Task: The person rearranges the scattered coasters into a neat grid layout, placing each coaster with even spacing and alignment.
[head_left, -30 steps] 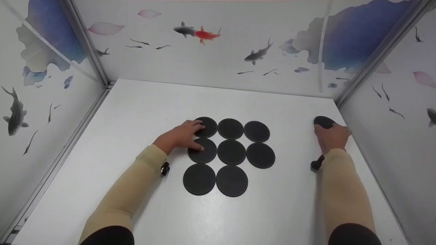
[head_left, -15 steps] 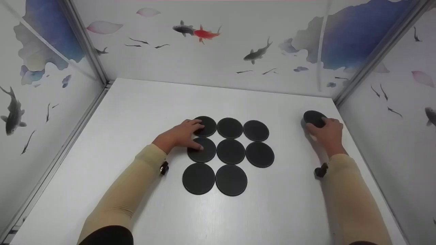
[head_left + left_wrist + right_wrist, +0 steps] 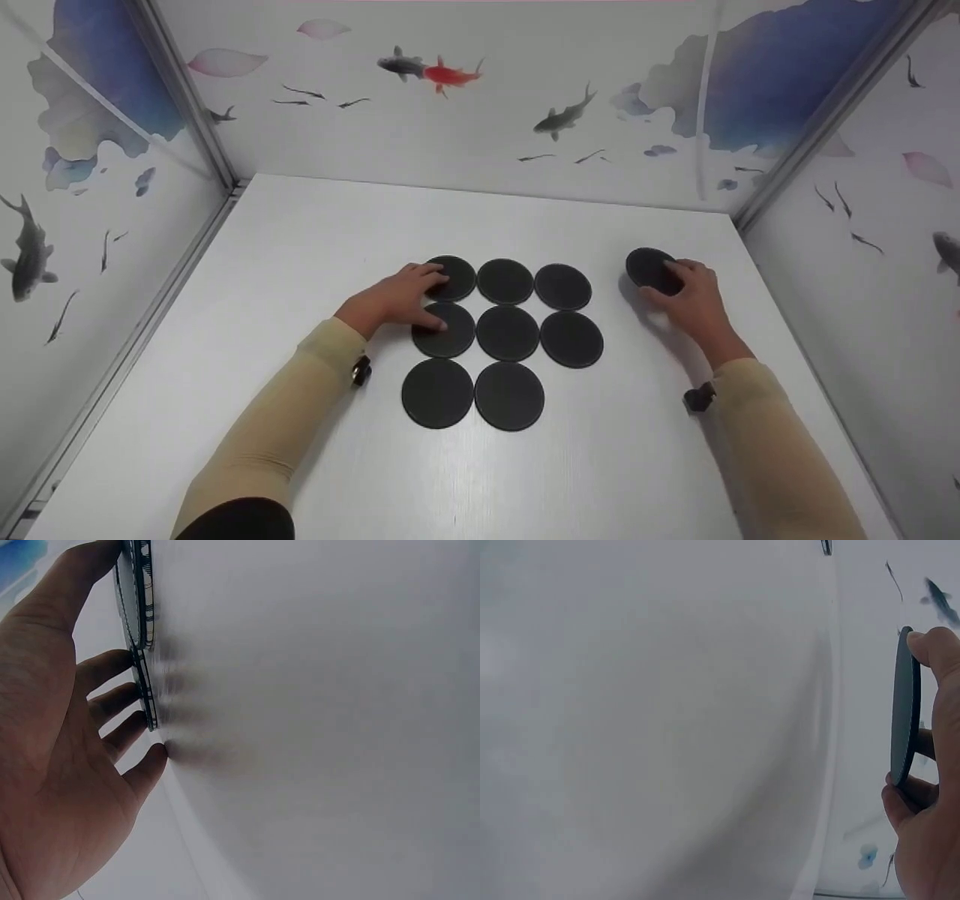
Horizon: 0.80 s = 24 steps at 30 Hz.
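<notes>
Several round black coasters lie flat in the middle of the table. The far row holds three, ending at the far-right coaster (image 3: 562,286); the middle row also holds three, around the centre coaster (image 3: 508,334). Two make up the near row, including the near-right coaster (image 3: 510,396). My left hand (image 3: 397,300) rests with spread fingers on the far-left coaster (image 3: 459,277), its thumb on the middle-left coaster (image 3: 454,341). To the right, my right hand (image 3: 694,304) pinches another black coaster (image 3: 904,709) by its edge, tilted and raised off the table.
The white table (image 3: 337,217) is enclosed by a back wall (image 3: 480,135) and side walls printed with fish. Dark wrist-worn devices sit at both cuffs, such as the right wrist device (image 3: 700,397). Table surface shows to the right of the near row.
My right hand has lifted its coaster and carried it leftward from the table's right edge toward the rows. The left hand has stayed in place.
</notes>
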Each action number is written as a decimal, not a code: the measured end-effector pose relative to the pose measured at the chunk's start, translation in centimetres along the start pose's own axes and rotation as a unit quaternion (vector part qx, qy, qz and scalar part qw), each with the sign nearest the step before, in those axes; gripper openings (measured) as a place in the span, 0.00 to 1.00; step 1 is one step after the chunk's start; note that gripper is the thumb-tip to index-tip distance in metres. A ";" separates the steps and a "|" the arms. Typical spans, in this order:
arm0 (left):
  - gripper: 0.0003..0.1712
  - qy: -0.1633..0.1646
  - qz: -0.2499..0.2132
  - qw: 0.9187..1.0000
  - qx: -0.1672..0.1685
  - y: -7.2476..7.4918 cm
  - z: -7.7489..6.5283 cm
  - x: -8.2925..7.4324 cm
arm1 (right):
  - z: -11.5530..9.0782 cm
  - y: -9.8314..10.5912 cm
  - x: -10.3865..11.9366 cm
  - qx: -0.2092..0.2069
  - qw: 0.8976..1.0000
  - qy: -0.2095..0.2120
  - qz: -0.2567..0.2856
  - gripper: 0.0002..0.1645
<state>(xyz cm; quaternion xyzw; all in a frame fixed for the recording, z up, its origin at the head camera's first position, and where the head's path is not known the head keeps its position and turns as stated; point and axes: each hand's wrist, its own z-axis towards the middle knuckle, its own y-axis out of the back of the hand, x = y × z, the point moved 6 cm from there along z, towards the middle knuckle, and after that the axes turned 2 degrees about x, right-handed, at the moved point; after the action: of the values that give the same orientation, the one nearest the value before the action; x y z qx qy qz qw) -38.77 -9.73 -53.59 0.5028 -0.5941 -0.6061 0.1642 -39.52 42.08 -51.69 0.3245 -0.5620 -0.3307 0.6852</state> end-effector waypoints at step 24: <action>0.59 -0.002 0.009 1.000 -0.003 -0.2 0.2 0.3 | -5.8 -4.6 8.4 0.110 0.977 0.182 0.032 0.44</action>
<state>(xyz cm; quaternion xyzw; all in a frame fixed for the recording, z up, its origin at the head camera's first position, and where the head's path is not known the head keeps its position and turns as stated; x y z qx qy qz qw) -38.94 -9.83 -53.95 0.4954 -0.5973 -0.6074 0.1700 -32.95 32.99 -51.72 0.4344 -0.4710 -0.1800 0.7464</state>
